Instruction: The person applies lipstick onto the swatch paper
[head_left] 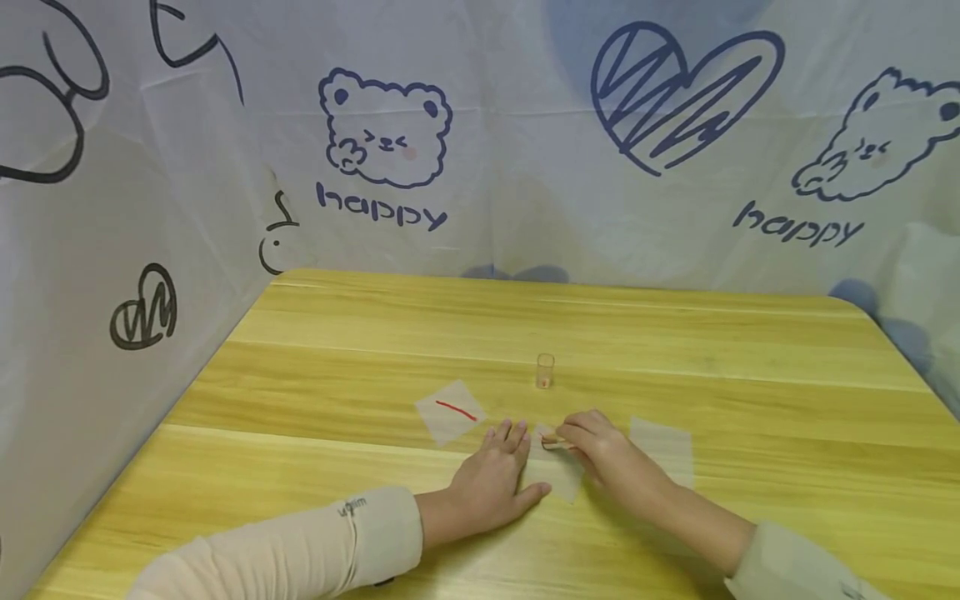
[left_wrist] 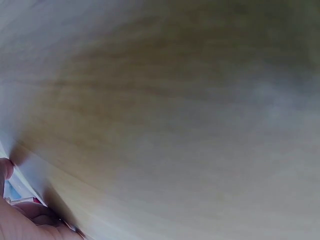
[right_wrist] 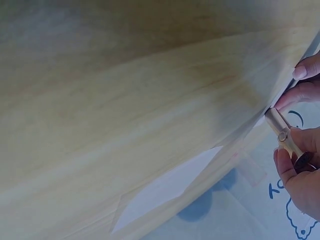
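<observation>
My left hand [head_left: 491,479] lies flat on the table, fingers spread and pointing away, with the thumb at a small translucent paper square [head_left: 562,482]. From the other side my right hand [head_left: 618,458] pinches a small tan tool [right_wrist: 276,121] between thumb and fingers. It has a round stud on its side and a dark end, and its exact kind cannot be told. Its tip is low over the far part of that paper. In the right wrist view, the left fingertips [right_wrist: 300,73] show close to the tool's tip. The left wrist view shows mostly blurred tabletop [left_wrist: 150,125].
Left of the hands lies another paper square [head_left: 441,425] with a red line [head_left: 456,410] across it. A third pale sheet [head_left: 667,446] lies beside my right forearm. Beyond the hands stands a small clear tube [head_left: 545,368] with red at its base. Drawn-on white sheeting [head_left: 517,167] surrounds the table.
</observation>
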